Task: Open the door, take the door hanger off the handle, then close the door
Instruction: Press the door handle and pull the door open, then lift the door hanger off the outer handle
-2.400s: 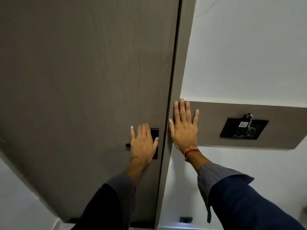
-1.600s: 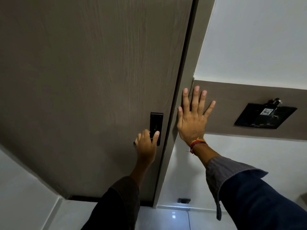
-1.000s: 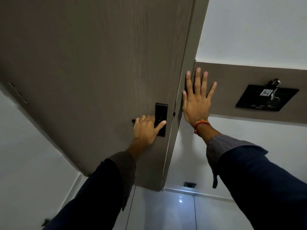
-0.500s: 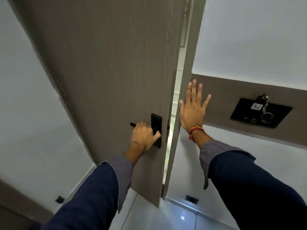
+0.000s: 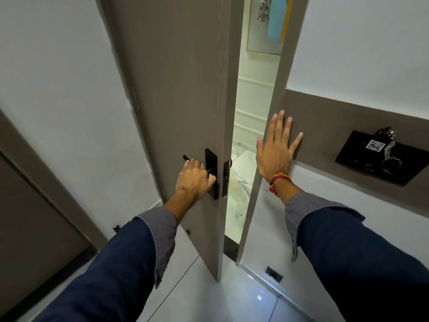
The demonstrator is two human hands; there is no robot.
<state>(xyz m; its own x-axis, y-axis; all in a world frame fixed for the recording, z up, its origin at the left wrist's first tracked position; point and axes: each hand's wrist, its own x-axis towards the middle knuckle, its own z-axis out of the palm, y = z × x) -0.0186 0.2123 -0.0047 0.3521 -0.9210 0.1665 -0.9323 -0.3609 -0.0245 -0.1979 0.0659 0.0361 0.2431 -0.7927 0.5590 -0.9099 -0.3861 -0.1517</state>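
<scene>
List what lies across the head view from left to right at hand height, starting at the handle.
Black door handle → left hand closed around it → black lock plate → open gap showing marble floor → right hand flat on the brown wall band → black wall panel with keys.

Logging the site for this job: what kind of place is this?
Likely a hotel room entrance. The grey wood-grain door carries a black lock plate, a black wall key holder holds a tagged key, and a white panelled corridor wall with framed art lies beyond.
</scene>
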